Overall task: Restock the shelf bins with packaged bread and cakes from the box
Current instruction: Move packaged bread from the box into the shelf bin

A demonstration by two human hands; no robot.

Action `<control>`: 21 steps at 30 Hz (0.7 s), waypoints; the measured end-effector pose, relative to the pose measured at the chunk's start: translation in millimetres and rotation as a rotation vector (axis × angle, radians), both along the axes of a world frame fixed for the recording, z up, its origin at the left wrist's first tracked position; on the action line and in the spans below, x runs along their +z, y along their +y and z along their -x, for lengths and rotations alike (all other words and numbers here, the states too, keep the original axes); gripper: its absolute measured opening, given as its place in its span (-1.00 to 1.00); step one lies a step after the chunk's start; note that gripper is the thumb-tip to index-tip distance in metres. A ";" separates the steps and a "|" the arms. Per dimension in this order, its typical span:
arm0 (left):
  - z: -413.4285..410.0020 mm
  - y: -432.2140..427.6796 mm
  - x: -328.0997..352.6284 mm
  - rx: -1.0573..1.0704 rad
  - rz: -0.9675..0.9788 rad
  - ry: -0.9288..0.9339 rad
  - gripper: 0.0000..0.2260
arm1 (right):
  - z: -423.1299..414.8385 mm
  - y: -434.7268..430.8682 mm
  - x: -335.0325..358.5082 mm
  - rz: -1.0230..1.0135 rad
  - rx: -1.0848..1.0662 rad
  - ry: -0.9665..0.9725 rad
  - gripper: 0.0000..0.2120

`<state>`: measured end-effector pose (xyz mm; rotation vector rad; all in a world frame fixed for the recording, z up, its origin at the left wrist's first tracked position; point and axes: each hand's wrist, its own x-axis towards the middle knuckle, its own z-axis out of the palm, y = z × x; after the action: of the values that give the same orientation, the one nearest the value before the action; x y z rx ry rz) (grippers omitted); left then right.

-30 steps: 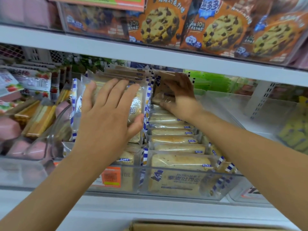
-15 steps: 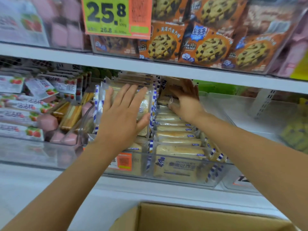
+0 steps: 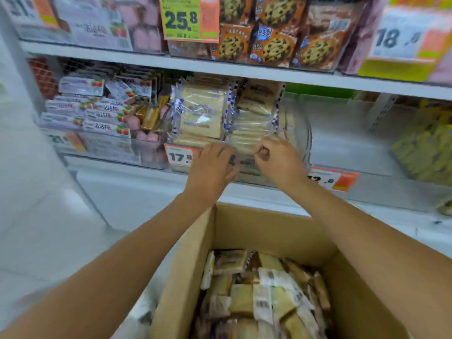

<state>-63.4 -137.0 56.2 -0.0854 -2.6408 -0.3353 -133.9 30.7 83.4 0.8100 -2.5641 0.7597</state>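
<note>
Both hands have come back from deep in the bin (image 3: 305, 133) to its front edge. The left hand (image 3: 212, 165) lies over the front bread packets (image 3: 244, 143). The right hand (image 3: 277, 157) has curled fingers, but blur hides any pinch. This row looks full. The box (image 3: 269, 231) under the white shelf (image 3: 367, 192) holds many more.

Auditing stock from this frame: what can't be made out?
Head view:
- Right part of orange price tag: covered by left hand.
- Whether left hand or right hand grips anything: motion blur.
- Labels of packs in the cardboard box: blurred; nearest packs cut off by bottom edge.
</note>
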 end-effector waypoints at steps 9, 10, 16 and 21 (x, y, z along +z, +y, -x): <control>-118.2 59.8 -163.0 -0.116 -0.281 -1.122 -0.57 | -111.9 106.6 -153.8 -0.345 0.027 -0.681 -0.84; -125.5 61.4 -180.0 -0.119 -0.244 -1.230 -0.51 | -121.3 117.5 -168.1 -0.401 0.020 -0.724 -0.83; -141.3 73.6 -232.0 -0.097 -0.188 -1.402 -0.61 | -151.0 165.6 -233.4 -0.328 -0.028 -0.935 -0.83; -128.4 76.7 -218.4 -0.179 -0.292 -1.318 -0.95 | -156.3 178.0 -246.7 -0.095 -0.085 -1.051 -0.88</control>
<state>65.0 -60.4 -162.2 0.0116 -3.8143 -1.1507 22.4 208.7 -163.2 0.3303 -3.5203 1.2894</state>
